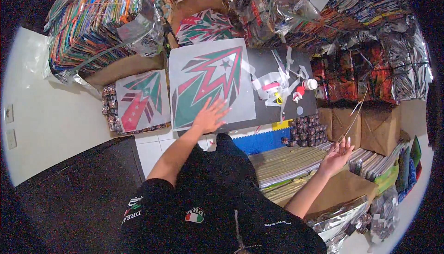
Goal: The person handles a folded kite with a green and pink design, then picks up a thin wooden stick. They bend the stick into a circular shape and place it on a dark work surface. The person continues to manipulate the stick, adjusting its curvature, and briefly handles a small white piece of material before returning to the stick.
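Note:
My left hand (pixel 210 116) lies open with fingers spread at the lower edge of a white, translucent sheet (pixel 252 101). The sheet bears a green, red and black angular arrow design with a star and rests on a dark table (pixel 266 59). My right hand (pixel 338 157) is raised off to the right, its fingers closed on the lower end of a thin, narrow strip (pixel 355 115) that sticks upward. Cut white strips (pixel 273 76), yellow-handled scissors (pixel 278 98) and a small white round container (pixel 311 84) lie right of the sheet.
Another printed sheet (pixel 143 101) lies left over a box of small items. Behind the table, a carton (pixel 196 6) holds similar prints. Tall plastic-wrapped stacks (pixel 101 22) stand at the back. Brown cartons (pixel 380 127) and stacked flat sheets (pixel 286 161) are at the right.

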The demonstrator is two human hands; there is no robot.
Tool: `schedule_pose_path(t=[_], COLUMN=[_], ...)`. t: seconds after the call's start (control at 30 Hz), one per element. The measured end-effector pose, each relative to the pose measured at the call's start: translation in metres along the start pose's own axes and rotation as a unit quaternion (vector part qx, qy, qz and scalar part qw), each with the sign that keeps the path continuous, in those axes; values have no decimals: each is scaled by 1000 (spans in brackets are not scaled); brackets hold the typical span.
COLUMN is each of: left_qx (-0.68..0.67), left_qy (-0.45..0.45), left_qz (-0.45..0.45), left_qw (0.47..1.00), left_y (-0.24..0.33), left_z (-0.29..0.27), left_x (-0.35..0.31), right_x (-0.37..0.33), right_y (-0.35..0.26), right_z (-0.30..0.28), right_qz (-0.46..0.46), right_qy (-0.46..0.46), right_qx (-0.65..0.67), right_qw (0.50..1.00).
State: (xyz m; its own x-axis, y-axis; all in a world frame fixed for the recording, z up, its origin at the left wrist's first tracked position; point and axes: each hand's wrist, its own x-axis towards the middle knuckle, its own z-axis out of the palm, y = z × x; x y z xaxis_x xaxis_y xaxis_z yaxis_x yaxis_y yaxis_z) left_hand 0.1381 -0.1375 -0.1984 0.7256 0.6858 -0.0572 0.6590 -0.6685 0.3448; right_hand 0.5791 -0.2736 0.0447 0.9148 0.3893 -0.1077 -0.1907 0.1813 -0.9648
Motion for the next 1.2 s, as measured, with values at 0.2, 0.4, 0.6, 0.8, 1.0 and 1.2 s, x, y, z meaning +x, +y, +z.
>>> schedule_pose_path(t=[0.2, 0.4, 0.6, 0.8, 1.0, 1.2], left_qx=[-25, -48, -7, -23, -264, -332], left_qy=[13, 52, 72, 101, 217, 221], left_qz=[70, -55, -81, -110, -94, -191], left_qw=[997, 996, 994, 989, 935, 897], left_y=[33, 73, 85, 111, 109, 82], left_z=[63, 91, 80, 37, 29, -17], left_x=[81, 141, 164, 119, 64, -39], right_x=[17, 50, 76, 76, 19, -61], right_y=[16, 41, 48, 41, 27, 21], right_z=[-13, -27, -29, -19, 12, 8], right_qz=[-9, -9, -6, -12, -2, 8], right_qy=[-19, 26, 26, -22, -25, -43], right_qx=[-11, -96, -102, -73, -67, -40], right_qw=[1000, 995, 994, 997, 997, 998])
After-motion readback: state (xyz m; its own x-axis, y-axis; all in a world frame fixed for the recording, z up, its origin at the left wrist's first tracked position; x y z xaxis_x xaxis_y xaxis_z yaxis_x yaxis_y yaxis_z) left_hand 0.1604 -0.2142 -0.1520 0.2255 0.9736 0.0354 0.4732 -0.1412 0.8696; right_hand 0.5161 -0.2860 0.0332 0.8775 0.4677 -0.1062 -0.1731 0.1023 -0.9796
